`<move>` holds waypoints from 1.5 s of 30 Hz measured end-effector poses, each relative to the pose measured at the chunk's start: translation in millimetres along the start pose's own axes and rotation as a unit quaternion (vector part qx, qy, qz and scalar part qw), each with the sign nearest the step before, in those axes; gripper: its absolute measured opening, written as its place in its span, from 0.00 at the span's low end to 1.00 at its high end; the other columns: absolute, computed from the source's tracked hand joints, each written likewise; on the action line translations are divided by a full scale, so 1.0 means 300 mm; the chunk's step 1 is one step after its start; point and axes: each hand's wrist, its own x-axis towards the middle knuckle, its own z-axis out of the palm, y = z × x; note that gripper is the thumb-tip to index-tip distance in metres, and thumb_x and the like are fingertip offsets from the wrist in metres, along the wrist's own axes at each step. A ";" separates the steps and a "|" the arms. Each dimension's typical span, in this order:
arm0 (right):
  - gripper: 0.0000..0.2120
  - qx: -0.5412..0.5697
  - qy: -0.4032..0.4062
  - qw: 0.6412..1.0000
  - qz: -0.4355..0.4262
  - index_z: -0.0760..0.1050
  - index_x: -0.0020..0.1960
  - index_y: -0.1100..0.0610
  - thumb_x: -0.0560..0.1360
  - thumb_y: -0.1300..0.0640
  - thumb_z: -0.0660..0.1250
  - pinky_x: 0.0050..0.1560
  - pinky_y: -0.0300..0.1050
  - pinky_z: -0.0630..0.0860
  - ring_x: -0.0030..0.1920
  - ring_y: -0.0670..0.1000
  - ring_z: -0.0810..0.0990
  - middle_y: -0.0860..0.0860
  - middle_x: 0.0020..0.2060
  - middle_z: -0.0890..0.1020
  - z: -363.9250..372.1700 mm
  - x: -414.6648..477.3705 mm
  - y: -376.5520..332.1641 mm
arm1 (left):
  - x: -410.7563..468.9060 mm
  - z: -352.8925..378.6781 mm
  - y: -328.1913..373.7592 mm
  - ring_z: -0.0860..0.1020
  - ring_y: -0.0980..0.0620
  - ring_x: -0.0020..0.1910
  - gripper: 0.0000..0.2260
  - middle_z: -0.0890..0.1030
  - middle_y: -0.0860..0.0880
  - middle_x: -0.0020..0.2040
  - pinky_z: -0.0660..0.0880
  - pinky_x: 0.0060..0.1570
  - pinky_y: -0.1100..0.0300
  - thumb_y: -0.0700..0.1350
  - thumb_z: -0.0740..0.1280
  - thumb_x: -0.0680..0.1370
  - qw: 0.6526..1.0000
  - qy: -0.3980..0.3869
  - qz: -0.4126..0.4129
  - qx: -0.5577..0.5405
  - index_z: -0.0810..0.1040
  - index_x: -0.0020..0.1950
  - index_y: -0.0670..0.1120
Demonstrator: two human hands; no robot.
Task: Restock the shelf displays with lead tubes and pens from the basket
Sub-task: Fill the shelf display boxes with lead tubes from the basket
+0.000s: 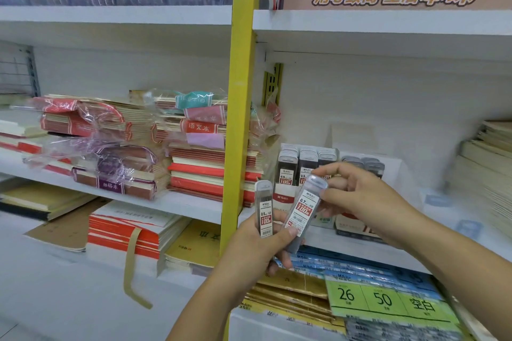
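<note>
My left hand (250, 250) grips two clear lead tubes by their lower ends in front of the shelf. The left lead tube (264, 207), marked 0.5, stands upright. The other lead tube (304, 209), marked 0.7, leans right, and my right hand (357, 196) pinches its top cap. Just behind, on the right shelf, a white display box (285, 196) holds rows of upright lead tubes (297, 166). No basket or pens are in view.
A yellow upright post (239, 108) divides the shelving. Stacks of wrapped notebooks (194, 152) fill the left shelf. Paper stacks (487, 163) sit at the far right. Below lie flat packs and a green price label (388, 299).
</note>
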 end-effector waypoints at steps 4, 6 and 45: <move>0.10 -0.081 0.044 0.995 -0.030 0.75 0.55 0.49 0.76 0.59 0.69 0.44 0.46 0.81 0.39 0.49 0.85 0.48 0.42 0.87 -0.018 -0.005 -0.029 | 0.004 0.007 0.005 0.80 0.54 0.31 0.12 0.86 0.50 0.50 0.72 0.26 0.63 0.57 0.65 0.79 1.000 0.013 0.008 0.002 0.73 0.60 0.55; 0.11 -0.091 0.108 0.987 -0.073 0.76 0.53 0.46 0.73 0.56 0.71 0.40 0.43 0.81 0.37 0.48 0.85 0.45 0.41 0.86 -0.056 -0.012 -0.051 | 0.014 0.018 0.004 0.81 0.54 0.32 0.11 0.86 0.50 0.50 0.72 0.25 0.63 0.56 0.60 0.83 1.000 0.011 0.019 -0.014 0.69 0.65 0.58; 0.10 -0.204 0.080 0.971 -0.092 0.76 0.56 0.38 0.76 0.50 0.66 0.46 0.33 0.75 0.44 0.41 0.79 0.41 0.43 0.81 -0.196 -0.069 0.033 | 0.080 0.227 0.010 0.81 0.54 0.33 0.07 0.83 0.50 0.38 0.77 0.28 0.62 0.49 0.65 0.81 0.998 -0.023 0.056 -0.022 0.82 0.54 0.57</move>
